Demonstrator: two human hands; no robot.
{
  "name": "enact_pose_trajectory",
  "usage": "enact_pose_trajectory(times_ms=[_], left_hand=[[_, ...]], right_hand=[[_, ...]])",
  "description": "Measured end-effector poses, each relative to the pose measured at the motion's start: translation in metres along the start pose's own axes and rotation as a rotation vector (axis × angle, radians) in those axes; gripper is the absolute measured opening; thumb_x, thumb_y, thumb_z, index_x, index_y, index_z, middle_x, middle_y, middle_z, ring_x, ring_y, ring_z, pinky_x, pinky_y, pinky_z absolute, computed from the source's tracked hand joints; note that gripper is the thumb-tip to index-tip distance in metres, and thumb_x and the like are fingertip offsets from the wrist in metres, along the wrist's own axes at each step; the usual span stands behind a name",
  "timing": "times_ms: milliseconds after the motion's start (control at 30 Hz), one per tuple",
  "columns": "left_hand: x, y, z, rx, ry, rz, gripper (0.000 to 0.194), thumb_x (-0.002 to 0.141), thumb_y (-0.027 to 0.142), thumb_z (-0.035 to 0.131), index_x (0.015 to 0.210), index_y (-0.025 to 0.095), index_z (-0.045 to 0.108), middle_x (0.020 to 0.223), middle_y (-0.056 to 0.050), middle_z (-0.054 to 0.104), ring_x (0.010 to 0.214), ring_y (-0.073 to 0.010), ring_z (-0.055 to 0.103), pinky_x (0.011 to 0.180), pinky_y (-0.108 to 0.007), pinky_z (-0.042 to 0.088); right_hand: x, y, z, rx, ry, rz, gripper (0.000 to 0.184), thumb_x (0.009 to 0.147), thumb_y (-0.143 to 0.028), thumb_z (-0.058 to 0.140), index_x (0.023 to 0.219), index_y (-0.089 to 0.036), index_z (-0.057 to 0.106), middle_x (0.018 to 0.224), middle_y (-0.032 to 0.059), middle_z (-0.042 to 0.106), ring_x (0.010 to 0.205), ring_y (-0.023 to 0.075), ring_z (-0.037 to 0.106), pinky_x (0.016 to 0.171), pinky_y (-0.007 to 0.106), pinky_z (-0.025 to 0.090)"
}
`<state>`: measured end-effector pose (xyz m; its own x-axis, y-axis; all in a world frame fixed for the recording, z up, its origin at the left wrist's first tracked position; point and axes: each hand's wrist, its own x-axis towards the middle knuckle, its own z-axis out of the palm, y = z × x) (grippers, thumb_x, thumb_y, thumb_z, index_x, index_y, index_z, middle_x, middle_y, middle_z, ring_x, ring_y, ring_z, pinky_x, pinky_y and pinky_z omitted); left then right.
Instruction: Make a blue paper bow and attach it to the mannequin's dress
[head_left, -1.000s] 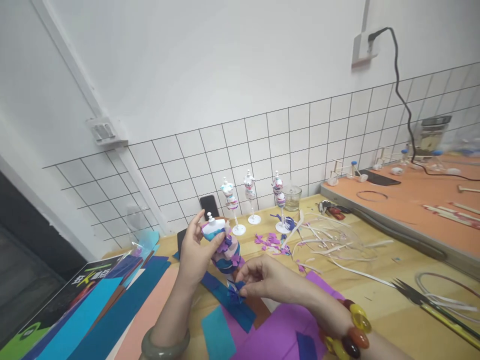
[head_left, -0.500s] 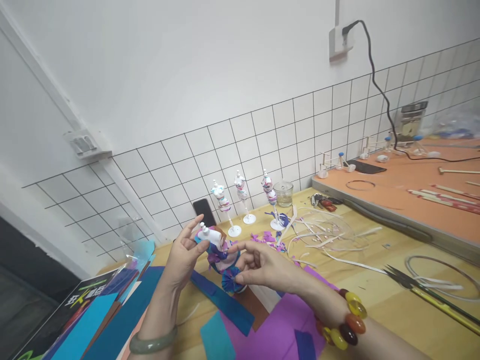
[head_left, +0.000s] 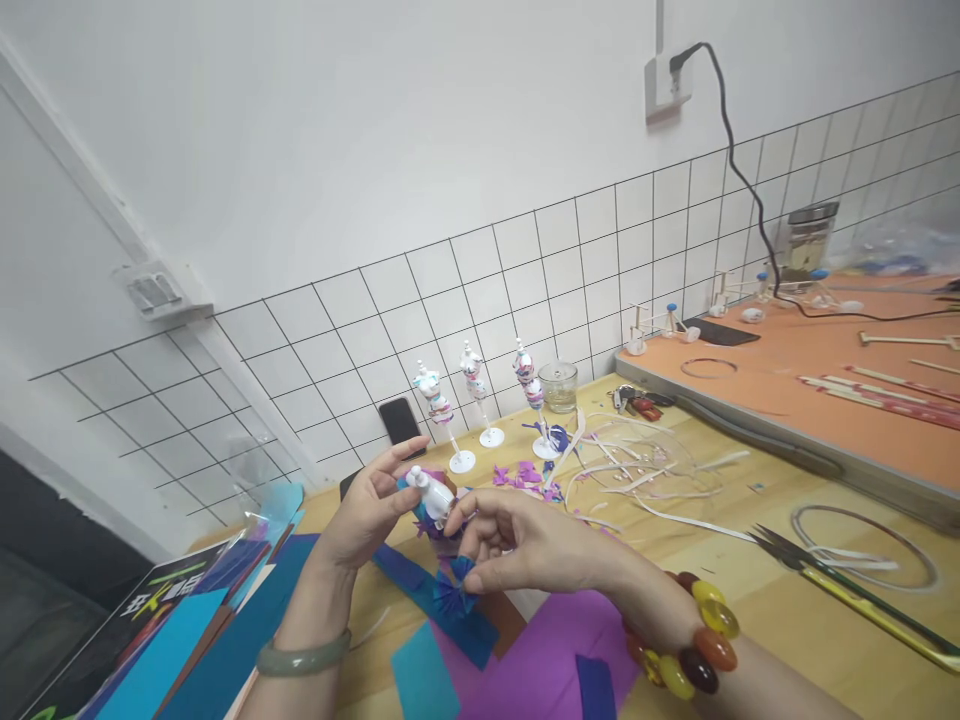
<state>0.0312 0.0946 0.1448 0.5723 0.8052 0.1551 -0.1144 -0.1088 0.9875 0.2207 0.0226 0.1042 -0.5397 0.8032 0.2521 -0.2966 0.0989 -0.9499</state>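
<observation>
My left hand point(head_left: 367, 510) has thumb and fingers closed around the top of a small white dress form point(head_left: 433, 495), close to its neck knob. The form leans over, and blue, purple and brown paper surrounds its upper body. A pleated blue paper fan point(head_left: 454, 592) is pinched between the thumb and curled fingers of my right hand point(head_left: 510, 540), just below the form. The right index finger reaches up to the form's side. My right hand hides part of its lower body. Under both hands lie a blue paper strip point(head_left: 469, 630) and a purple sheet point(head_left: 540, 655).
Several small dress forms point(head_left: 437, 400) stand at the back by a phone point(head_left: 401, 420) and a glass point(head_left: 559, 387). Purple scraps point(head_left: 517, 474) and white strips point(head_left: 697, 516) lie to the right, near scissors point(head_left: 817, 575). Coloured sheets point(head_left: 184, 640) are piled left.
The dress form has turned and tipped more toward me, showing more of its white body. My right hand and the pleated fan have shifted slightly. The whole view has moved a little.
</observation>
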Motion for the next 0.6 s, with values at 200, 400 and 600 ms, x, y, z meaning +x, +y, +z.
enact_pose_trajectory(times_ms=[200, 400, 600], left_hand=[[0.002, -0.001, 0.003, 0.076, -0.004, 0.044, 0.030, 0.070, 0.025, 0.067, 0.098, 0.016, 0.061, 0.092, -0.011, 0.067, 0.077, -0.0206, 0.061, 0.066, -0.029, 0.047], [0.002, 0.004, 0.003, 0.226, -0.015, 0.068, 0.023, 0.073, 0.025, 0.064, 0.094, 0.017, 0.066, 0.101, -0.010, 0.063, 0.083, -0.0198, 0.057, 0.069, -0.028, 0.045], [-0.001, 0.013, 0.005, 0.321, -0.030, 0.039, 0.033, 0.074, 0.028, 0.063, 0.106, 0.020, 0.063, 0.100, -0.008, 0.064, 0.087, -0.0210, 0.056, 0.073, -0.028, 0.044]], right_hand=[[-0.001, -0.007, 0.003, -0.039, 0.002, -0.012, 0.040, 0.066, -0.018, 0.071, 0.103, -0.020, 0.056, 0.070, -0.0052, 0.053, 0.064, 0.0085, 0.053, 0.063, 0.024, 0.043], [0.000, -0.002, 0.000, -0.003, -0.018, -0.018, 0.040, 0.066, -0.015, 0.070, 0.103, -0.019, 0.055, 0.069, -0.0056, 0.054, 0.062, 0.0078, 0.052, 0.062, 0.023, 0.042], [-0.001, -0.001, -0.001, 0.017, -0.018, -0.014, 0.035, 0.065, -0.014, 0.070, 0.096, -0.019, 0.054, 0.068, -0.0055, 0.053, 0.063, 0.0085, 0.052, 0.063, 0.024, 0.042]])
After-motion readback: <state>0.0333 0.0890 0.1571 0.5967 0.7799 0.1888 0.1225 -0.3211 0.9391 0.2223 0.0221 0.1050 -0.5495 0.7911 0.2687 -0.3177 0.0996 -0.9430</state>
